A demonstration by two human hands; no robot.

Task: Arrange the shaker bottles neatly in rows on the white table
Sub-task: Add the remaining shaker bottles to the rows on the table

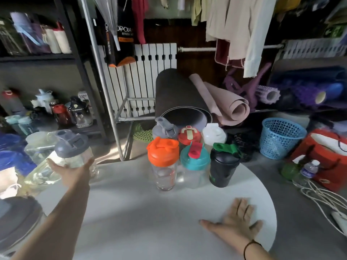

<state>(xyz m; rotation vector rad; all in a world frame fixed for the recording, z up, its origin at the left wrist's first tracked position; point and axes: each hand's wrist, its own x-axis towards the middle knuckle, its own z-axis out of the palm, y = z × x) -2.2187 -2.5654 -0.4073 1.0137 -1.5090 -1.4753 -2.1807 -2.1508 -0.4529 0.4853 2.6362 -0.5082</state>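
left hand [72, 172] gripping, right hand [235, 220] flat, fingers spread

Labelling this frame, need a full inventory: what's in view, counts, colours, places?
shaker bottles in rows: 6 on the white table; back row grey lid, red lid, white lid; front row orange lid, teal lid, black with green lid
held bottle: 1, clear, grey lid, table's left edge
basket: 1, blue, right of the table
rolled mats: dark and pink, behind the bottles
foam rollers: purple and blue, far right
red bag: 1, right
shelf bottles: several, mixed, left
hands: left hand grips the held bottle; right hand flat on the table
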